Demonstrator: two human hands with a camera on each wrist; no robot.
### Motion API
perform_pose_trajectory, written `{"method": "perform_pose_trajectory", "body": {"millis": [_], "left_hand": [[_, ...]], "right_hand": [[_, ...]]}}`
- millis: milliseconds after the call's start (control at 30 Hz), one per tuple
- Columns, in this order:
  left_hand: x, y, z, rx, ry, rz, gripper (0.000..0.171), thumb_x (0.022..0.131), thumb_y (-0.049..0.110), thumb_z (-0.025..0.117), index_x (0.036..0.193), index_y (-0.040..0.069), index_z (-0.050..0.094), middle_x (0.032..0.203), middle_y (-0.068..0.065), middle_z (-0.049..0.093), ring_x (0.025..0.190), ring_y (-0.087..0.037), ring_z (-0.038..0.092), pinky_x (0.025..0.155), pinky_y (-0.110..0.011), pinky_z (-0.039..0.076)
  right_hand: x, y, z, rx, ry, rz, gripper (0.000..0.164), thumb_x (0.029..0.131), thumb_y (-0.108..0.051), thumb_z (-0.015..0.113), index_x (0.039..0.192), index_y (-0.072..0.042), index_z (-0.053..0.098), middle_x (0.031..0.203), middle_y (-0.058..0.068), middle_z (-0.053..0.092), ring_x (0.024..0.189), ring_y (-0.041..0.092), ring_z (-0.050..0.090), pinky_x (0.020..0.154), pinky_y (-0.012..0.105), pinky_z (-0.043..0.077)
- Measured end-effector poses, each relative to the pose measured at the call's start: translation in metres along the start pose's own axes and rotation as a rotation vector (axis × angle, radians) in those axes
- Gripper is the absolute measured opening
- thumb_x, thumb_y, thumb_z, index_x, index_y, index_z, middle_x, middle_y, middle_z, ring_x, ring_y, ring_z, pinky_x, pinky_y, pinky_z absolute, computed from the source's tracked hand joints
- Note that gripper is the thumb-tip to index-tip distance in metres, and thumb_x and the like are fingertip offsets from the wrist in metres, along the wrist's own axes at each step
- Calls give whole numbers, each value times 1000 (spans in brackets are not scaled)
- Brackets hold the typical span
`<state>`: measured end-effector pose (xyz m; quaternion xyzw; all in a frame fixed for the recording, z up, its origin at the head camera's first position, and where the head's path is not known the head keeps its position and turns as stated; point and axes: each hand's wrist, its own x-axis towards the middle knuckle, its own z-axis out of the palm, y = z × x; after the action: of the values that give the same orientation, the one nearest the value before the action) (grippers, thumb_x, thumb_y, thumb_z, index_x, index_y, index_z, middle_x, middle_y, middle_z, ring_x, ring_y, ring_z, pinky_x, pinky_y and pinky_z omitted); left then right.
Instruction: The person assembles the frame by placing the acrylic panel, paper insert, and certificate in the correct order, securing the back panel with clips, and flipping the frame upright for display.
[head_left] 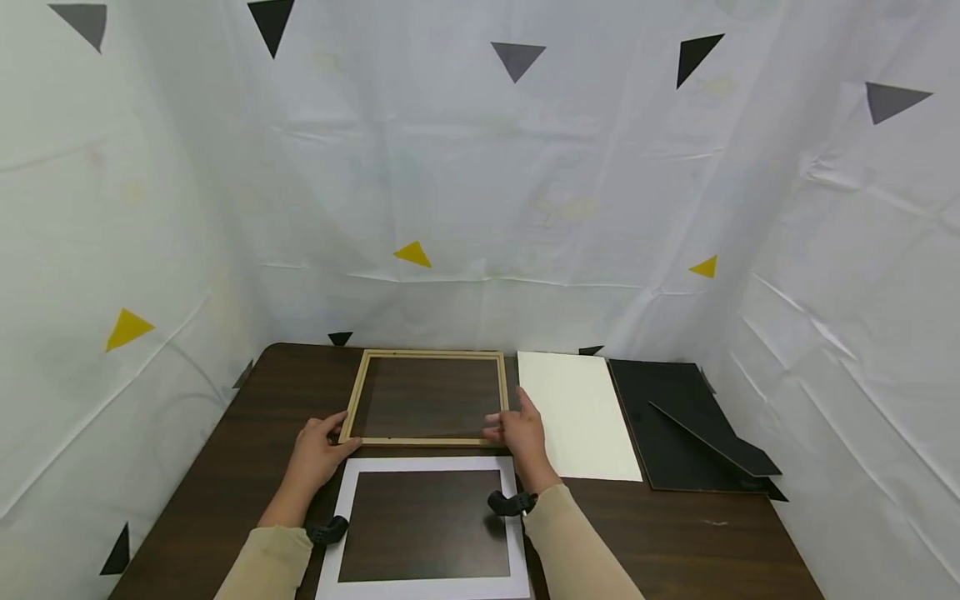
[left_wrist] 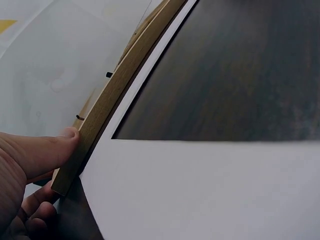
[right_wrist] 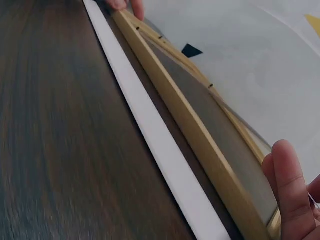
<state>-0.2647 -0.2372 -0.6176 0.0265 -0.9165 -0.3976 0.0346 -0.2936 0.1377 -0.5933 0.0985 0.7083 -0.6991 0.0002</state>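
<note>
A light wooden picture frame (head_left: 431, 441) lies toward the back of the table. My left hand (head_left: 315, 454) pinches its near left corner; in the left wrist view the thumb (left_wrist: 62, 150) rests on the wood and the fingers curl below the corner. My right hand (head_left: 523, 433) is at the near right corner, index finger raised and the others loosely extended over the edge; whether it touches the wood is hard to tell. Small dark tabs stick out along the frame's inner edge in the right wrist view. Just in front lies a white mat board (head_left: 431, 464) with a rectangular opening.
To the right lies a cream-white sheet (head_left: 581, 417). Beyond it is a black backing board (head_left: 667, 417) with its stand flap (head_left: 720, 442) raised at an angle. White cloth (head_left: 480, 167) with printed triangles hangs around the dark wooden table (head_left: 202, 500).
</note>
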Motion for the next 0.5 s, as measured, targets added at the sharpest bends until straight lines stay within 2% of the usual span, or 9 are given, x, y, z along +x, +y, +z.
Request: {"method": "perform_pose_trajectory", "body": {"millis": [233,500], "left_hand": [[3,1,2,1,6,8,72,100,33,82,159,4,54,125,-19,60,107,-31,54,85,-41,47],[3,3,4,-5,8,24,71,99,32,82,159,5,55,123,-18,60,110,-33,54,89,-44,47]], "right_hand": [[-1,-7,10,15,-14,34,77,106,-1,49,176,-15,20,114,24,80,75,21,81,78,34,66],[-3,-2,14,12,-61,10,76,107,1,47,176,-11,16,116,26,78,77,21,81,80,33,66]]}}
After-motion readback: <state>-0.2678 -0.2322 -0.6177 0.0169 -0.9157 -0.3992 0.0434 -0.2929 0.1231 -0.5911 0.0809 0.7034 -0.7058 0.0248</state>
